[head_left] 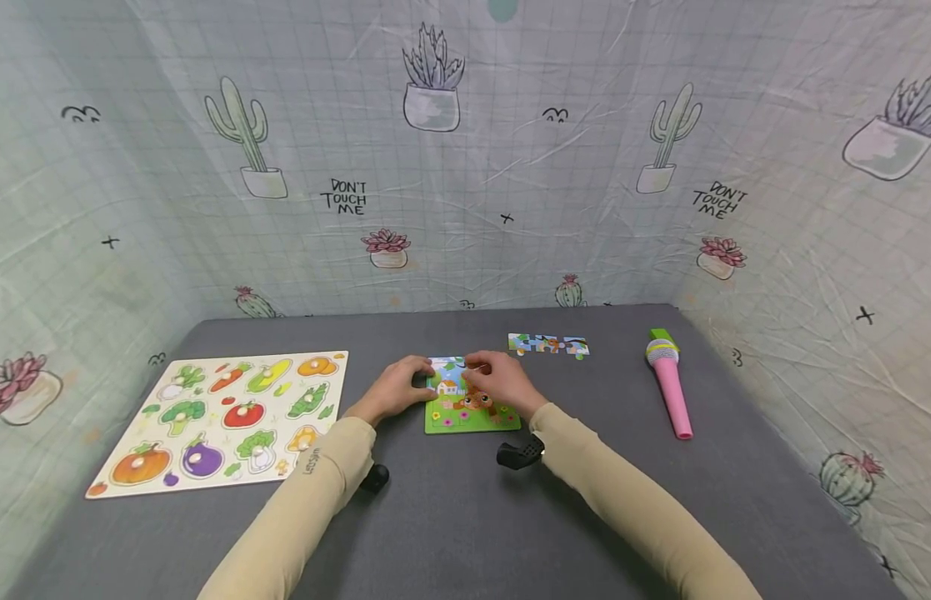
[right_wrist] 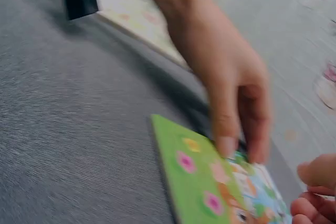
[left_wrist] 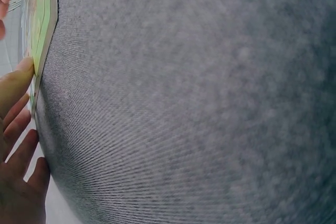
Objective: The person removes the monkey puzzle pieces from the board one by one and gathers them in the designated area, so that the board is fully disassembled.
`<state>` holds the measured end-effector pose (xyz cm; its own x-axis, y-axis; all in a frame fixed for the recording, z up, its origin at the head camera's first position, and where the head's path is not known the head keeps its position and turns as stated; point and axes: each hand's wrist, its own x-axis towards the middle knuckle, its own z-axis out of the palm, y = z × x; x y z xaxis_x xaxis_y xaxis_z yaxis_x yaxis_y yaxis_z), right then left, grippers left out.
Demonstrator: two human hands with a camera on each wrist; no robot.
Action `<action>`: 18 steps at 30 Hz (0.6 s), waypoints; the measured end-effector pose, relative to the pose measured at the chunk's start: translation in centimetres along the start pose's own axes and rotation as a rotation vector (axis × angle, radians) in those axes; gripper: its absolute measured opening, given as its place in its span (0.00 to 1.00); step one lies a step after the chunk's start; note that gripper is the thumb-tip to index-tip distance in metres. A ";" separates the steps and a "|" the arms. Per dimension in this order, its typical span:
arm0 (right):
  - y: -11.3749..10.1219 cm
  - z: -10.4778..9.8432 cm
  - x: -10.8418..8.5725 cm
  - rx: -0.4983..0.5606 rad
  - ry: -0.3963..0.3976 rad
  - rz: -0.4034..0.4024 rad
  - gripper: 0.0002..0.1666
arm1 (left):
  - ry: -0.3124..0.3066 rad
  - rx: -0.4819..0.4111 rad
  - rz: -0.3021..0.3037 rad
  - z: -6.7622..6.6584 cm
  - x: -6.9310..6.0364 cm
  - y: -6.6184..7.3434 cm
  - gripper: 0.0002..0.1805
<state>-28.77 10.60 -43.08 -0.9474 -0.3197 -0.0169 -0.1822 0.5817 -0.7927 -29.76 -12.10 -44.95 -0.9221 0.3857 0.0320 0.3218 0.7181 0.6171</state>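
Observation:
A small jigsaw puzzle (head_left: pixel 457 422) with a green border, a house, flowers and a brown cartoon animal lies in front of me. My left hand (head_left: pixel 396 387) touches its left side, thumb and fingers spread along the edge; in the left wrist view the thumb (left_wrist: pixel 23 72) meets the board's rim. Over the puzzle's upper right part is my right hand (head_left: pixel 506 383), its fingers bent downward. Whether a piece is between those fingertips is hidden. In the right wrist view the right hand (right_wrist: pixel 317 190) shows only in part, at the lower right corner.
Behind the puzzle to the right lie several joined or adjoining jigsaw pieces (head_left: pixel 548 344). A large vegetable peg board (head_left: pixel 243 421) covers the left side. At the right lies a pink toy microphone (head_left: pixel 669 387) beside a green block (head_left: pixel 663 336). Printed cloth (head_left: pixel 465 250) surrounds the grey table (head_left: pixel 442 517).

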 end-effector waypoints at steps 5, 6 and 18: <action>-0.3 1.8 0.5 -0.106 -0.066 -0.044 0.21 | 0.018 0.010 0.039 0.1 -0.1 -0.1 0.18; -0.3 2.1 0.6 -0.131 -0.070 -0.057 0.21 | 0.014 0.006 0.039 0.2 -0.1 -0.1 0.19; -1.0 2.9 1.3 -0.281 -0.085 -0.030 0.21 | -0.072 -0.010 0.074 -0.4 -0.3 -0.6 0.27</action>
<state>-29.05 7.47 -44.08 -0.9170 -0.3948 -0.0560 -0.2871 0.7512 -0.5943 -29.81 -12.90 -45.04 -0.8779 0.4785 0.0210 0.3858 0.6806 0.6228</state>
